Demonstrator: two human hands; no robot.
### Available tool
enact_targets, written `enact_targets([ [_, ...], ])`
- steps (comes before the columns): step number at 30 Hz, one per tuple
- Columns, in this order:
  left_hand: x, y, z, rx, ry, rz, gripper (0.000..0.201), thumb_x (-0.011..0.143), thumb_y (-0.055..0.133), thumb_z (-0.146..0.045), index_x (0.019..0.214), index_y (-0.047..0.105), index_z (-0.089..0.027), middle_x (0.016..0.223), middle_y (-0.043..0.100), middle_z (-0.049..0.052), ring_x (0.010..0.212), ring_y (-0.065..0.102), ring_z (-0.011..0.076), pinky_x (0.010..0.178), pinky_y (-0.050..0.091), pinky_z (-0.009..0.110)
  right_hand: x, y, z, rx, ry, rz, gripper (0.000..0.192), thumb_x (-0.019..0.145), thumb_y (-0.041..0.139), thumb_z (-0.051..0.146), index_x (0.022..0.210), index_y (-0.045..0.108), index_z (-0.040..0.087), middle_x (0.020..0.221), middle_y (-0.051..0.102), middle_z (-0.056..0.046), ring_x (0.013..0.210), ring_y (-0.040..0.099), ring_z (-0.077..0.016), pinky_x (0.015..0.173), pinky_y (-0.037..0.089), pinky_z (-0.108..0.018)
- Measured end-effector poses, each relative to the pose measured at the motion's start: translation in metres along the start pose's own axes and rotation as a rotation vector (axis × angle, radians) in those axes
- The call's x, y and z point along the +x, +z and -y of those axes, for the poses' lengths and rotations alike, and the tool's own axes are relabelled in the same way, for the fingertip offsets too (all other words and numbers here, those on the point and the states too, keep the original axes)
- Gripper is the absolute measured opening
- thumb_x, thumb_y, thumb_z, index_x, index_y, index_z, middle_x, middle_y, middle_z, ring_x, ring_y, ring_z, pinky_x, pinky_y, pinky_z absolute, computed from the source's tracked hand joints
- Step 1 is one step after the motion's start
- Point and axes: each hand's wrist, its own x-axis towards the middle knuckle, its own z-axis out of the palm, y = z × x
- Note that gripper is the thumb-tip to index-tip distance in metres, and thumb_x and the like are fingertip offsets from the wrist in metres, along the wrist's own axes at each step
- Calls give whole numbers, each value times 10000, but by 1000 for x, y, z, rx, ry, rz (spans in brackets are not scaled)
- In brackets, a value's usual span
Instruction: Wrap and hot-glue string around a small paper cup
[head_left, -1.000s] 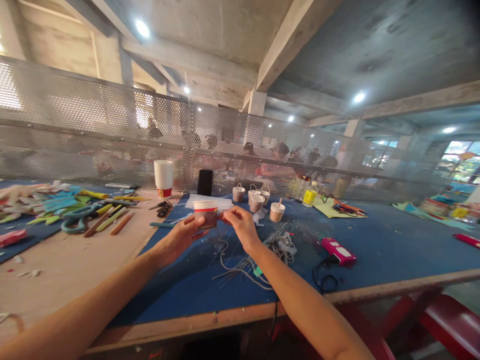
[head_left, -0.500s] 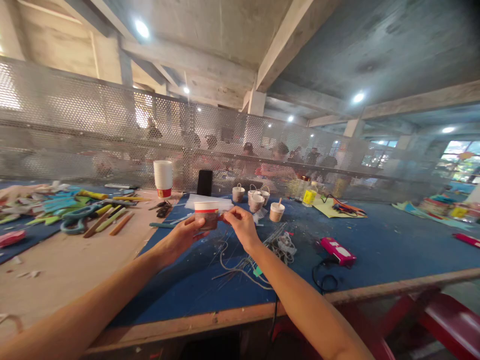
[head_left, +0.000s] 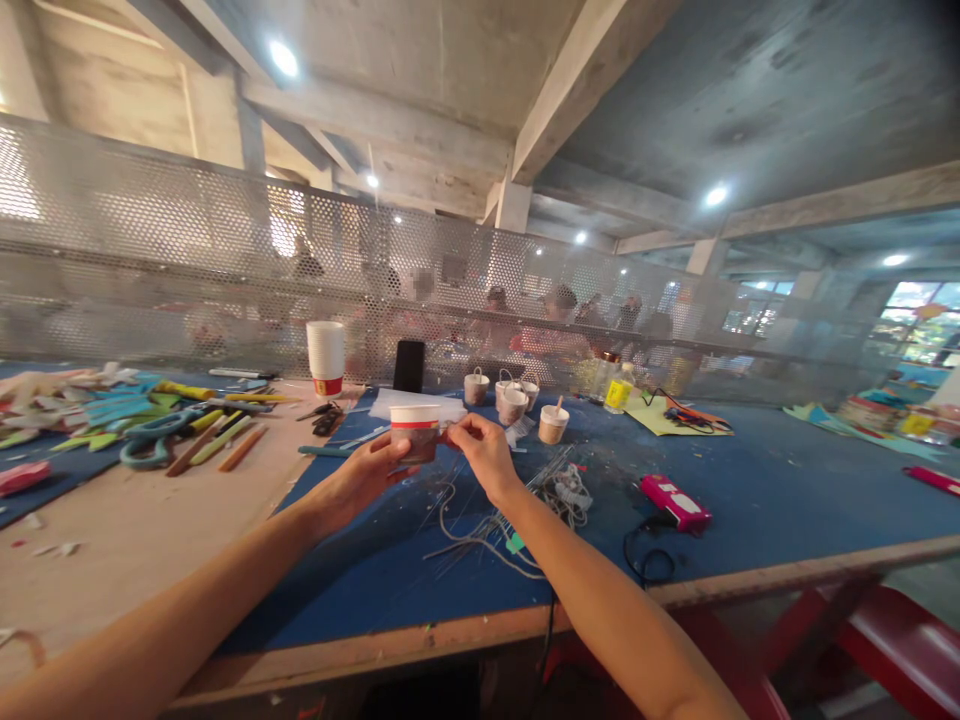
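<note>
Item: white paper cup w/ red band near rim and brown wrap on lower half (head_left: pixel 415 430). Held upright, lifted above the blue-covered desk (head_left: pixel 750 500), centre of view.
Left hand (head_left: pixel 366 470): curled round cup's left side and base, fingers closed on it.
Right hand (head_left: pixel 486 450): thumb and fingertips pinched together at cup's right side, touching the brown wrap; whatever is pinched is too small to tell.
Below hands: tangle of thin grey wires and white cord (head_left: pixel 510 510) lying on desk.
Behind hands: flat stack of white paper sheets (head_left: pixel 420 400); black phone standing upright (head_left: pixel 409 365); group of small brown-wrapped cups w/ loop handles (head_left: pixel 514 398), one more w/ a stick in it (head_left: pixel 554 423).
Left of cup: tall stack of white paper cups, red band at bottom (head_left: pixel 326 356); black scissors (head_left: pixel 326 418); coloured sticks and teal foam scraps (head_left: pixel 150 420) on bare wood part of desk.
Right: pink glue gun w/ black cable (head_left: pixel 676 502); small yellow-label bottle (head_left: pixel 619 392).
Backdrop: perforated metal screen (head_left: pixel 187 260) along desk's far edge; other persons blurred behind it.
</note>
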Motion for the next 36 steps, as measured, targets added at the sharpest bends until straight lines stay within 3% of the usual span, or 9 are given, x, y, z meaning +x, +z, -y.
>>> enact_targets([
  [29, -4, 9, -5, 21, 13, 35, 482, 846, 725, -415, 1283, 700, -212, 1325, 693, 140, 1213, 606, 324, 999, 441, 409, 0, 0, 5, -11, 45, 9, 174, 708, 625, 322, 591, 550, 218, 597, 565, 40, 628, 542, -152, 666, 450, -264],
  [36, -5, 14, -8, 8, 24, -1, 490, 799, 775, -383, 1250, 722, -199, 1287, 712, 153, 1155, 641, 330, 956, 464, 410, 2, 0, -1, -13, 47, 20, 154, 706, 635, 306, 598, 564, 224, 614, 581, 39, 657, 579, -163, 693, 486, -277],
])
